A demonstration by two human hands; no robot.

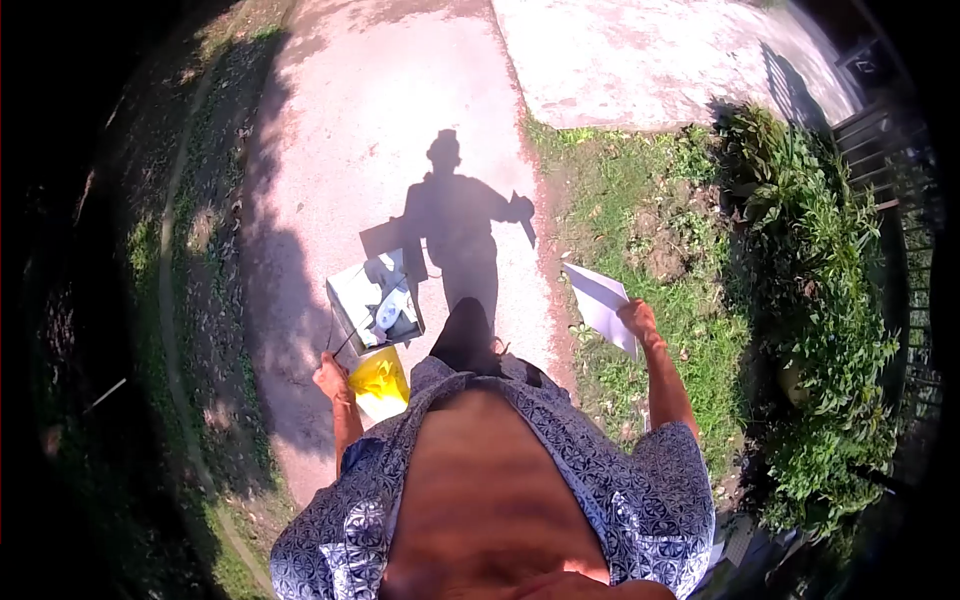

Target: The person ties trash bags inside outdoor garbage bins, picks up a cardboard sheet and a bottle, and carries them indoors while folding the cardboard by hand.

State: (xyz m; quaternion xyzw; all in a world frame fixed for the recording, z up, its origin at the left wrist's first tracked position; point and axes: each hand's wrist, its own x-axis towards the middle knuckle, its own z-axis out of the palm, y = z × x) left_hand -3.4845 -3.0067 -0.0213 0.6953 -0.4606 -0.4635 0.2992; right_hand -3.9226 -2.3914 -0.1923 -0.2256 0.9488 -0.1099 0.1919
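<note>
Head view: left grip point(333, 380) closed on thin handle point(346, 344) of box point(402, 332), hung over path point(390, 130); probably light, tippy, best carried by handle. Right grip point(637, 318) pinched paper point(596, 298) by edge, beside body; seemed light, easily creased.

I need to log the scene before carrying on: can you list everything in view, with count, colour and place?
open box: one, dark-walled, below the left hand's thin cords
box contents: several, whitish, too blurred to identify
yellow item: one, beside the left hand
flat sheet: one, white, in the right hand
path: one, pinkish, ahead
slab: one, whitish, upper right
grass: green, both sides
shrubs: several, green, far right
fence: one, dark, behind the shrubs
shadow: one, grey, on the path
shirt: one, blue-and-white, worn open
left hand: one
right hand: one
</note>
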